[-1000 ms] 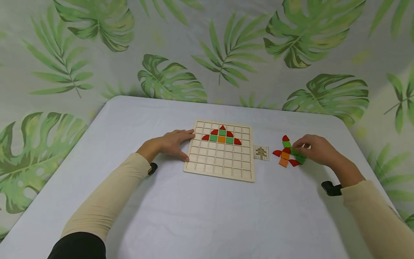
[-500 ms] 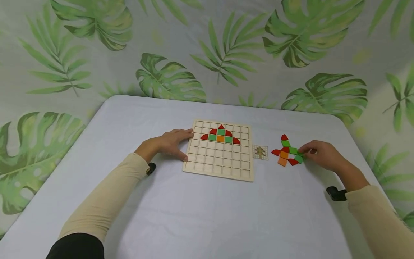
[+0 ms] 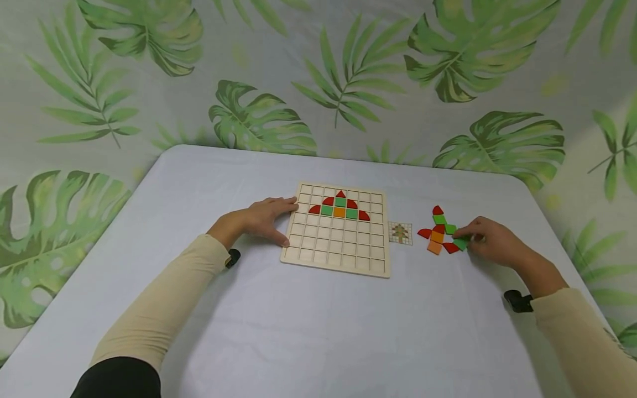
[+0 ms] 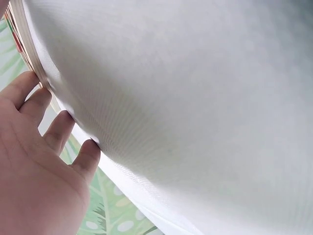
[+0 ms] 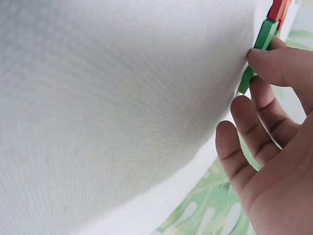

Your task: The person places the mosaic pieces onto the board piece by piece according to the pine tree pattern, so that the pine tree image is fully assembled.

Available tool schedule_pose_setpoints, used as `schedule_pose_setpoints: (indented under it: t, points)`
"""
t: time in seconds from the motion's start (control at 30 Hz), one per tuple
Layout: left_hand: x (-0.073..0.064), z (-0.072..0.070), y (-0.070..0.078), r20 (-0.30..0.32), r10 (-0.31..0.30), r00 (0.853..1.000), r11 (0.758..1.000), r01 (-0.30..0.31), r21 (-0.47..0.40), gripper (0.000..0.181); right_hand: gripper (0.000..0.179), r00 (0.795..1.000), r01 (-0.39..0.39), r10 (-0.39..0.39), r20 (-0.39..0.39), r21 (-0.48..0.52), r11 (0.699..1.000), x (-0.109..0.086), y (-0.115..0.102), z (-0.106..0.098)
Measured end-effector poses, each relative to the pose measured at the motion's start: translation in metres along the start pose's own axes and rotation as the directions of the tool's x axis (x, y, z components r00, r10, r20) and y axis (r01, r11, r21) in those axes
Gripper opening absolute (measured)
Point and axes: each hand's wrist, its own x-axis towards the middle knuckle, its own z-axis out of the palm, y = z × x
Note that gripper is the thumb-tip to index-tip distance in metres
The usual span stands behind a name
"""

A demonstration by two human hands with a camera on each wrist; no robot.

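A square wooden grid board [image 3: 334, 251] lies on the table. In its upper cells sit a red triangle [image 3: 340, 194], red quarter-rounds, green squares and an orange square [image 3: 339, 211]. My left hand [image 3: 266, 218] rests at the board's left edge, fingers spread, thumb and fingertips touching the edge. On the right, my right hand [image 3: 492, 240] pinches a green square tile [image 5: 246, 81] among the loose tiles, fingers bent. Its thumb and index finger partly cover that tile. Close by lie orange squares [image 3: 434, 247], more green squares [image 3: 439, 220] and red quarter-rounds [image 3: 438, 210].
A small card [image 3: 400, 233] with a gridded tree picture lies against the board's right side. White cloth [image 3: 318, 326] covers the table. Behind the table's far edge hangs a leaf-patterned curtain [image 3: 368, 83].
My right hand has come down from above the loose tiles onto a green one at their right side, then shifted slightly left. My left hand and the board stay put.
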Motion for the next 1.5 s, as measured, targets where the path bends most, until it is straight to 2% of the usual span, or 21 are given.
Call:
schedule_pose_setpoints:
  t: [0.17, 0.37, 0.63, 0.9, 1.03, 1.27, 1.5]
  points:
    - [0.001, 0.0, 0.0, 0.002, 0.001, 1.0, 1.0, -0.001, -0.004, 0.098, 0.028, 1.0, 0.002, -0.002, 0.017, 0.001, 1.0, 0.0, 0.001, 0.0]
    - [0.002, 0.0, 0.0, 0.001, 0.001, 1.0, 1.0, -0.001, -0.003, 0.098, 0.027, 1.0, -0.001, 0.002, 0.013, -0.045, 0.999, -0.001, -0.002, 0.003]
    - [0.001, 0.001, 0.0, 0.009, -0.016, 1.0, 1.0, 0.016, -0.015, 0.098, 0.022, 0.999, 0.013, -0.016, -0.034, -0.071, 0.997, -0.002, -0.008, 0.004]
    - [0.001, 0.0, 0.001, 0.01, -0.016, 1.0, 1.0, 0.017, -0.01, 0.098, 0.031, 0.998, 0.001, -0.004, -0.057, -0.051, 0.999, -0.006, -0.01, 0.002]
    - [0.001, 0.0, 0.0, 0.009, -0.021, 1.0, 1.0, 0.021, -0.005, 0.099, 0.029, 0.996, 0.027, -0.031, -0.078, -0.051, 0.998, -0.005, -0.014, 0.002]
    - [0.001, 0.0, 0.0, 0.013, -0.018, 1.0, 1.0, 0.018, -0.01, 0.099, 0.03, 0.994, 0.023, -0.027, -0.102, -0.039, 0.999, -0.004, -0.014, 0.004]
    - [0.002, 0.001, -0.001, 0.009, -0.013, 1.0, 1.0, 0.013, -0.012, 0.098, 0.03, 0.967, 0.135, -0.149, -0.208, -0.079, 0.988, -0.001, -0.012, 0.004]
